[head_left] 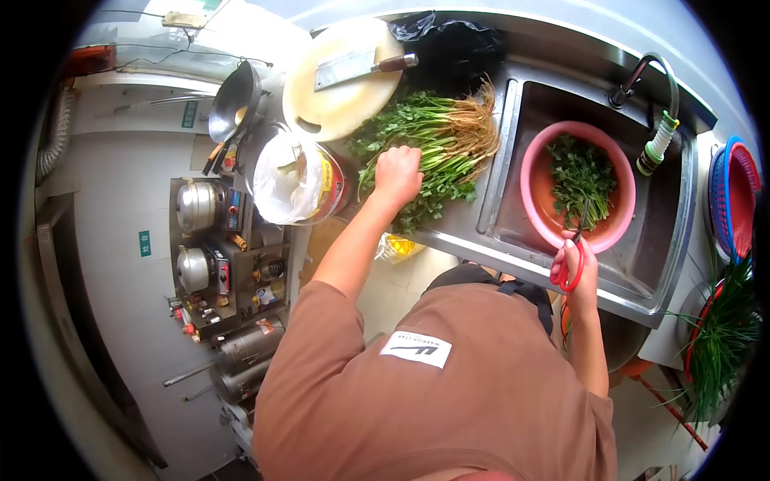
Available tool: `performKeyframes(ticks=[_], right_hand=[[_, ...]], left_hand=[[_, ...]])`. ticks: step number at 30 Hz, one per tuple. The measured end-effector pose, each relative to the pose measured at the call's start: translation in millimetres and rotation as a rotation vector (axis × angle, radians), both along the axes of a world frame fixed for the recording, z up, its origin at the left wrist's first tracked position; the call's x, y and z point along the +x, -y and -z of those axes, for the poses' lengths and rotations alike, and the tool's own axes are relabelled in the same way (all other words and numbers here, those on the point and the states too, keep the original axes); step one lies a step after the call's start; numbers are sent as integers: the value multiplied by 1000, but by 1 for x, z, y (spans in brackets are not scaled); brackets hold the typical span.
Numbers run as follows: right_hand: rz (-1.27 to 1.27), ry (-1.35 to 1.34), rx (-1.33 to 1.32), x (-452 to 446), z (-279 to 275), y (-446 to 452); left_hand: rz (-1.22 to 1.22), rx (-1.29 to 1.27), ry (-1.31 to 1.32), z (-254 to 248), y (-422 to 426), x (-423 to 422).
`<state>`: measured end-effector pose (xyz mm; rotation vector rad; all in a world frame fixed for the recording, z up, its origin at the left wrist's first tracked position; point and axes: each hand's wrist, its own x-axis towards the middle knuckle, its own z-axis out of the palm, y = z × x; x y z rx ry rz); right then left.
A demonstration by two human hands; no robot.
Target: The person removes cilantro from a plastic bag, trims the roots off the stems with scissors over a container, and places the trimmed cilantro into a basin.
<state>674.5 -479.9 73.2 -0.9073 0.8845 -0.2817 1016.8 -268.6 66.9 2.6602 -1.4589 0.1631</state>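
Red-handled scissors [569, 268] are in my right hand [579, 263], at the near rim of a pink basin [528, 178]. Their blades point towards cut greens [579, 176] lying inside the basin, which sits in the metal sink [642, 256]. On the metal counter left of the sink lies a heap of leafy stalks [433, 136] with brown roots towards the sink. My left hand [399, 174] rests on the stalks of this heap with its fingers closed; the palm side is hidden.
A cleaver [345, 70] lies on a round cutting board [337, 112]. Nearby stand a bag-lined bucket [277, 180] and a black plastic bag [461, 56]. The faucet [625, 94] overhangs the sink. Nested baskets [719, 200] and long green leaves [722, 353] are at the right.
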Motion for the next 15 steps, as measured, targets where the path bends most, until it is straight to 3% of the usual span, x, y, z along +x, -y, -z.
performKeyframes(ticks=[1, 6, 8, 11, 15], right_hand=[[-30, 27, -16, 8, -1, -2], [-66, 67, -14, 23, -1, -19], [-76, 58, -13, 22, 3, -26], [-85, 28, -7, 18, 9, -37], [-50, 22, -5, 14, 12, -45]], left_hand=[[-14, 100, 39, 5, -3, 1], [-34, 59, 86, 15, -9, -4], [61, -70, 98, 21, -11, -1], [-4, 19, 59, 30, -12, -1], [-42, -60, -14, 4, -13, -7]])
